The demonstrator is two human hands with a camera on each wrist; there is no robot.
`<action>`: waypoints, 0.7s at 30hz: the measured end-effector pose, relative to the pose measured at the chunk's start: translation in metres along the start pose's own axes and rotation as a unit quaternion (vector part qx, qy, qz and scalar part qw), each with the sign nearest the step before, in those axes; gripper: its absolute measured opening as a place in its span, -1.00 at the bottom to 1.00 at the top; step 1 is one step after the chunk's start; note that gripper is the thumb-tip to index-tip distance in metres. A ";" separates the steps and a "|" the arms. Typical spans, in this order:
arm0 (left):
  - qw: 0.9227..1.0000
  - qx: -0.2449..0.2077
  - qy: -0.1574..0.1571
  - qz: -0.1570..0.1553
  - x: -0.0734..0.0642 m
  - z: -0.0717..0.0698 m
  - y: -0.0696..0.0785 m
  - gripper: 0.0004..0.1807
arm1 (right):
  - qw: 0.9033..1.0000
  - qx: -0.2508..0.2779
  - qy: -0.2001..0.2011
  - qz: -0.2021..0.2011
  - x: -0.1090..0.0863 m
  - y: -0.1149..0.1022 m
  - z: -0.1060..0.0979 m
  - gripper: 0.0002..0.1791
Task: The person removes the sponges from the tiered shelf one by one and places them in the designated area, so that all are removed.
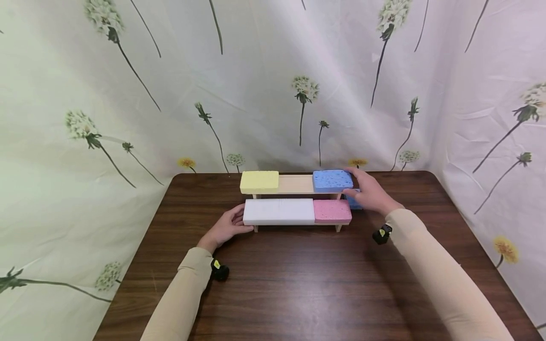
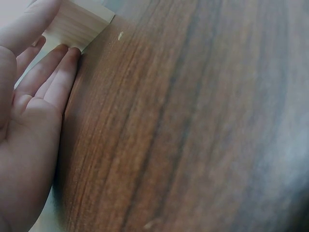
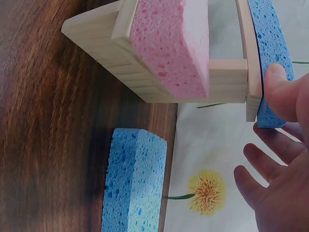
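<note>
A two-tier wooden rack [image 1: 295, 183] stands at the back of the table. On its upper tier a yellow sponge [image 1: 259, 182] lies at the left and a blue sponge [image 1: 332, 181] at the right. My right hand [image 1: 370, 192] pinches that blue sponge at its right end, thumb in front. The lower tier carries a long white block [image 1: 279, 211] beside a pink sponge [image 1: 332, 210]. A second blue sponge [image 3: 133, 181] lies on the table right of the rack. At the rack's lower left end, my left hand [image 1: 227, 226] rests with fingers extended near the wooden leg [image 2: 79, 24].
The dark wood table [image 1: 286, 284] reaches back to a white cloth [image 1: 264, 94] printed with dandelions, which also hangs at both sides. Each wrist wears a small black camera, the left camera [image 1: 219, 271] close above the table.
</note>
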State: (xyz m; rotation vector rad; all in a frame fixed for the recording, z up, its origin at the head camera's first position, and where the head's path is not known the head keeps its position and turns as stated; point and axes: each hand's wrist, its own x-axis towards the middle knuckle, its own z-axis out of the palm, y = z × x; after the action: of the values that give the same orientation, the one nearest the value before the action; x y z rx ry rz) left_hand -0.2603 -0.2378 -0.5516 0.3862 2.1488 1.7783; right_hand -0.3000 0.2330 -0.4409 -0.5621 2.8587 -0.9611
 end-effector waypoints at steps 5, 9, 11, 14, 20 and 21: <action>1.000 -0.005 -0.001 -0.001 0.000 0.000 0.000 -0.02 | 1.000 0.006 0.005 0.004 -0.003 0.002 -0.002 -0.24; 1.000 -0.001 0.000 -0.002 -0.001 0.000 0.000 -0.02 | 1.000 0.008 0.011 0.006 -0.006 0.006 -0.003 -0.24; 1.000 0.002 0.000 -0.002 -0.002 0.000 0.000 -0.02 | 1.000 0.010 0.012 0.008 -0.007 0.008 -0.004 -0.24; 1.000 0.004 0.000 -0.001 -0.002 0.000 0.000 -0.01 | 1.000 0.017 0.014 0.013 -0.009 0.010 -0.005 -0.24; 1.000 -0.001 0.005 -0.004 -0.001 0.001 0.001 -0.02 | 0.999 0.025 0.022 0.006 -0.012 0.014 -0.009 -0.26; 1.000 0.002 0.004 -0.003 -0.001 0.001 0.001 -0.02 | 0.999 0.024 0.024 0.004 -0.013 0.015 -0.009 -0.26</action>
State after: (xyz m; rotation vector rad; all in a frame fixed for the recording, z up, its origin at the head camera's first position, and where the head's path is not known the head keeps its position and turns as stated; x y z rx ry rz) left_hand -0.2590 -0.2371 -0.5508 0.3742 2.1564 1.7770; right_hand -0.2946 0.2544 -0.4432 -0.5290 2.8672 -1.0534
